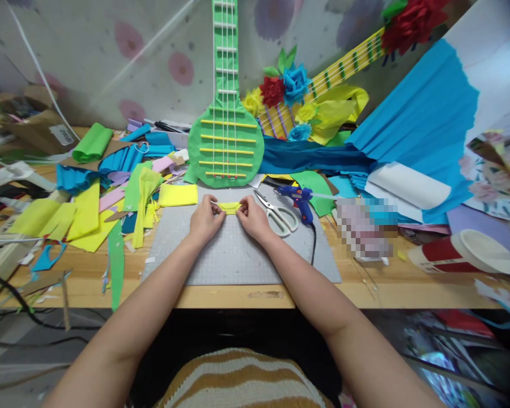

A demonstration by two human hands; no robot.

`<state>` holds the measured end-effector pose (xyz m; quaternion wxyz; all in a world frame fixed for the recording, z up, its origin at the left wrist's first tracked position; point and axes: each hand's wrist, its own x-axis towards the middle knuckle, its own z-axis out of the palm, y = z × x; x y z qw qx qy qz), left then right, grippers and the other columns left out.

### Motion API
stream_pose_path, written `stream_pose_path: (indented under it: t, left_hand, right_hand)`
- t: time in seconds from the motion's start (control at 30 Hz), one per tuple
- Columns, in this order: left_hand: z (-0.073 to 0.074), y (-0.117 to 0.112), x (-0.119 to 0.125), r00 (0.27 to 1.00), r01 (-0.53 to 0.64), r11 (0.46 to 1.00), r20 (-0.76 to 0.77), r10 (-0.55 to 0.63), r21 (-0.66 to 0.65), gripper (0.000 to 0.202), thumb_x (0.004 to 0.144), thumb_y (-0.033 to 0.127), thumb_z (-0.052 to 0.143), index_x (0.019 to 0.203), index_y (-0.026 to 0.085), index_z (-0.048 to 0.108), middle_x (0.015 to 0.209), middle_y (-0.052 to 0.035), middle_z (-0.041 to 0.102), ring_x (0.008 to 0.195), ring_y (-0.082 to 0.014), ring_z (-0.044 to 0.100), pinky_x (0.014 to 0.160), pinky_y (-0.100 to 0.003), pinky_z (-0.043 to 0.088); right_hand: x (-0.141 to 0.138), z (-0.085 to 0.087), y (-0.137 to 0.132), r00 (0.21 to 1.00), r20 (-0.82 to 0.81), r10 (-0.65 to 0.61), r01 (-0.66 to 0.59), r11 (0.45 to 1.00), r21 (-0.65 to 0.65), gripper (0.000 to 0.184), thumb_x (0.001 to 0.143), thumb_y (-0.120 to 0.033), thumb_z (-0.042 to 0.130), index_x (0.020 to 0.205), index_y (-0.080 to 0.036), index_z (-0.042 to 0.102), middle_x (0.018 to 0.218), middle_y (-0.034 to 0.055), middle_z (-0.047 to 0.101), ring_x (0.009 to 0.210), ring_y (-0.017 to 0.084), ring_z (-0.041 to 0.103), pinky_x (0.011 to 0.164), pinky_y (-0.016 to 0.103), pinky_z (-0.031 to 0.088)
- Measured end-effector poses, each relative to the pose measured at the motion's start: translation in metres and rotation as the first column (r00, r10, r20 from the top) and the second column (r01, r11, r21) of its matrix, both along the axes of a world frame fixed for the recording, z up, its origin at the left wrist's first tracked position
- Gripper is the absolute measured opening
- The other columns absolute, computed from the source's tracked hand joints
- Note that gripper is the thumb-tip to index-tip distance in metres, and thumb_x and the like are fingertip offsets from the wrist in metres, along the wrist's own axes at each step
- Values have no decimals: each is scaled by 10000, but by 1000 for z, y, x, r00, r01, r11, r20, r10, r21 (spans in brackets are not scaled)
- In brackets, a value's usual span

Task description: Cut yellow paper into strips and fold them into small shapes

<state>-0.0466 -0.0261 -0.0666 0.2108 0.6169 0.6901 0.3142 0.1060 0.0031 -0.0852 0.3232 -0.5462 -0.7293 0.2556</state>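
Observation:
Between my two hands is a small folded strip of yellow crepe paper [230,208], held just above the grey cutting mat [221,255]. My left hand [207,217] pinches its left end, and my right hand [253,215] pinches the right end. Beside my right hand lie scissors [280,216] with pale handles, blades pointing up and left. A blue glue gun [300,199] rests just past them, its black cord running down the mat. Another folded yellow paper piece [178,195] lies left of my left hand. Straight ahead, a green paper-covered instrument model [226,144] leans upright against the wall.
Yellow, green and blue paper scraps [85,209] crowd the table's left side. Behind on the right are a yellow instrument model [344,65] with paper flowers and a large blue crepe sheet [420,119]. A red and white paper cup [459,252] lies on its side at the right.

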Motion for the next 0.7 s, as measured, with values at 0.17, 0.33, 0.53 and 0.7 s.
stream_pose_path:
  t: [0.17, 0.33, 0.53, 0.7]
  left_hand:
    - [1, 2, 1, 1000, -25, 999, 14, 25, -31, 395, 735, 300, 574, 1061, 222, 365, 807, 12, 652, 744, -155, 603, 644, -272, 414]
    - [1, 2, 3, 999, -38, 999, -14, 38, -25, 399, 741, 294, 567, 1077, 225, 362, 824, 9, 660, 756, -161, 612, 639, -278, 409]
    - [-2, 4, 3, 998, -53, 998, -47, 52, -18, 432, 727, 286, 582, 1093, 230, 358, 826, 7, 669, 821, -178, 621, 674, -290, 416]
    - [-2, 4, 4, 996, -59, 998, -68, 58, -10, 425, 725, 289, 582, 1087, 229, 368, 822, 11, 669, 815, -182, 618, 670, -293, 412]
  right_hand:
    - [-3, 1, -2, 999, 44, -28, 28, 999, 18, 167, 752, -170, 489, 912, -207, 458, 737, 2, 590, 696, 163, 546, 650, 283, 394]
    - [-5, 6, -5, 997, 74, -38, 36, 999, 21, 156, 764, -170, 489, 911, -205, 452, 739, 13, 587, 713, 179, 542, 673, 300, 388]
    - [-7, 6, -5, 993, 109, -51, 43, 996, 75, 144, 756, -159, 493, 890, -199, 455, 729, 22, 583, 739, 193, 538, 682, 301, 372]
    - [-8, 7, -6, 984, 169, -58, 46, 996, 75, 106, 775, -169, 472, 878, -190, 470, 767, 33, 592, 755, 189, 531, 680, 290, 361]
